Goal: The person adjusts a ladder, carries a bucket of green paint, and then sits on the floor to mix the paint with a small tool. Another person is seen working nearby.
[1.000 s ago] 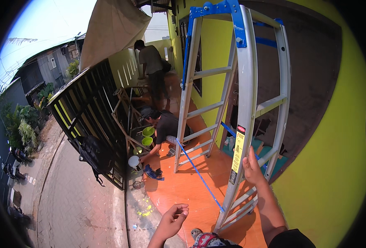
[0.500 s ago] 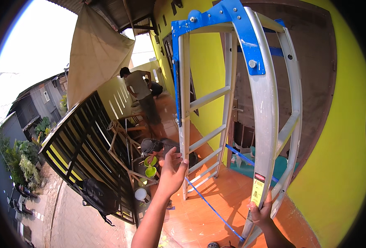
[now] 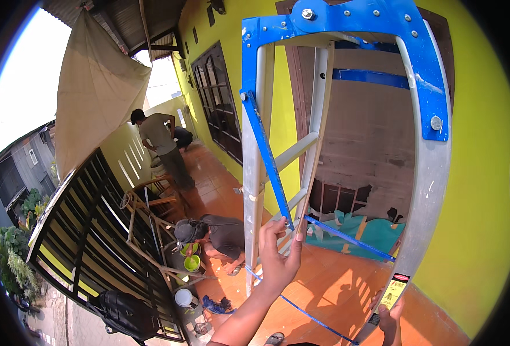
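At five o'clock, the ladder (image 3: 432,190), spanning twelve to six, is still gripped by the right hand (image 3: 388,320), fingers wrapped. Just inside six, the blue brace (image 3: 268,161), formerly vertical, has been swung aslant; by the left hand (image 3: 281,254), half-curled, it is met, grip untellable.

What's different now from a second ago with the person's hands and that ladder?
The left hand has risen and moved right to the ladder; its fingers seem to touch the lower end of a blue bar. That bar, earlier lying along the leg, now slants out to the right. The right hand stays on the ladder, and the crouching person remains by the green buckets.
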Tool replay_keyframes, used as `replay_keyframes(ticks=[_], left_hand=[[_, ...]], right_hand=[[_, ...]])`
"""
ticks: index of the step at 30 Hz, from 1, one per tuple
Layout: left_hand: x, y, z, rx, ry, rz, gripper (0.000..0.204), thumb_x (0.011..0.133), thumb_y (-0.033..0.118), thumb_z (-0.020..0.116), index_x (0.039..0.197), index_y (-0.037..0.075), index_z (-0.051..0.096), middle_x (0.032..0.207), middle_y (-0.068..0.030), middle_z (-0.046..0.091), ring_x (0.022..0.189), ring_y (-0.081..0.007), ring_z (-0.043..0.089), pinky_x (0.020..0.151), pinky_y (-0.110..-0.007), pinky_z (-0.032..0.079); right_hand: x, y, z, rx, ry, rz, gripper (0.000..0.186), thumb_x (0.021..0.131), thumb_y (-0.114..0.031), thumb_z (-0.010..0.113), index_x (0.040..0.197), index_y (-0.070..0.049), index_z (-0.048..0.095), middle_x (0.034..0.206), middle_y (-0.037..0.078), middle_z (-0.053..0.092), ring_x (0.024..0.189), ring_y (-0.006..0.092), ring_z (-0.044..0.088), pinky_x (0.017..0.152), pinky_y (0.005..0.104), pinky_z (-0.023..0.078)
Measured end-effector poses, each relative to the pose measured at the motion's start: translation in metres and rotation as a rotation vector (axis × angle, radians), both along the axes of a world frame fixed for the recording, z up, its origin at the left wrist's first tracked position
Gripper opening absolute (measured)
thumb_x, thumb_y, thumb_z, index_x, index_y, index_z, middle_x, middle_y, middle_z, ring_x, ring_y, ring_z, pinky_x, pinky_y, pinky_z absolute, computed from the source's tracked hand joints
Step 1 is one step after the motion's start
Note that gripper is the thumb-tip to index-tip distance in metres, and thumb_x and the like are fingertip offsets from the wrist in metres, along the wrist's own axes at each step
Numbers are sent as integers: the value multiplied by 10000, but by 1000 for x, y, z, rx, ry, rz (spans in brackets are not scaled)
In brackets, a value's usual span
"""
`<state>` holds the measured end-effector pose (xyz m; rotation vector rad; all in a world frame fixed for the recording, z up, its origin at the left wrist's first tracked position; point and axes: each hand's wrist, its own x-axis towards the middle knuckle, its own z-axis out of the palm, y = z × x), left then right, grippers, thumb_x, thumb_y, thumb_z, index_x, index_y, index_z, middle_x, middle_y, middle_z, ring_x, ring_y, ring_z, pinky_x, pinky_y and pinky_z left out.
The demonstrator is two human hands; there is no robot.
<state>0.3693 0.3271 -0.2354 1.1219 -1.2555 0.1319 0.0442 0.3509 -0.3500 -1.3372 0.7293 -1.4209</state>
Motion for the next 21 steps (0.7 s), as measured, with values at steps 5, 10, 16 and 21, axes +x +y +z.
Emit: replay_keyframes(ticks=[5, 10, 16, 21], left_hand=[[-22, 18, 28, 0, 135, -738, 429, 911, 12, 651, 1301, -18, 476, 1156, -120, 543, 1102, -243, 593, 947, -346, 500], [-16, 4, 58, 249, 643, -1333, 375, 985, 58, 566, 1328, 0, 426, 1110, -122, 599, 1108, -298, 647, 938, -388, 566], [-10, -16, 88, 357, 389, -1470, 240, 996, 73, 574, 1215, -22, 552, 1128, -103, 662, 998, -151, 651, 919, -306, 529], [-20, -24, 128, 337, 247, -1529, 213, 1009, 134, 572, 1150, -23, 605, 1028, -86, 700, 983, -98, 628, 877, -271, 497]], right_hand=[[7, 8, 3, -51, 106, -228, 703, 758, -554, 751, 1120, 4, 525, 923, 92, 624, 803, 179, 642, 724, 349, 544], [31, 20, 16, -164, 239, -601, 706, 821, -551, 687, 1199, 19, 513, 1055, 80, 564, 971, 176, 541, 859, 335, 443], [84, 45, 81, -496, 502, -1220, 420, 841, -211, 684, 1163, -13, 498, 1204, 189, 510, 1159, 289, 500, 1009, 430, 388], [128, 38, 176, -838, 515, -867, 529, 756, -128, 834, 1170, -33, 518, 1026, 160, 619, 841, 224, 637, 744, 335, 533]])
